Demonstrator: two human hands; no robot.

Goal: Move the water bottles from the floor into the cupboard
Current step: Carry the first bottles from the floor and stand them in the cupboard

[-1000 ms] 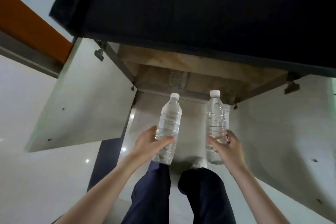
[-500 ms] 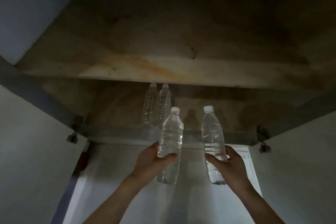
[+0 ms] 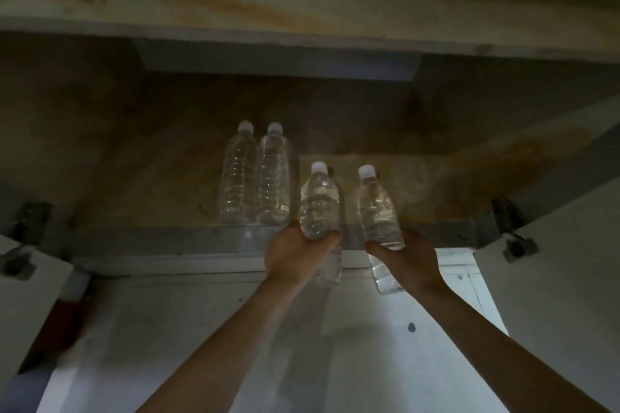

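My left hand (image 3: 297, 253) grips a clear water bottle (image 3: 318, 208) with a white cap around its lower half. In my right hand (image 3: 407, 256) is a second clear bottle (image 3: 377, 208), held the same way. Both bottles are upright and raised in front of the front edge of the cupboard's lower shelf (image 3: 161, 240). Two more clear bottles (image 3: 239, 178) (image 3: 274, 178) stand side by side on that wooden shelf, just left of and behind the held ones.
The cupboard is dim, with a wooden upper shelf (image 3: 235, 10) overhead. Both doors are swung open, one at the left (image 3: 23, 305) and one at the right (image 3: 553, 278), on metal hinges (image 3: 510, 231). The shelf floor right of the standing bottles is bare wood (image 3: 453, 184).
My view has dropped from above the counter to inside the cupboard. Both hands have carried their bottles forward up to the lower shelf, beside the two standing bottles.
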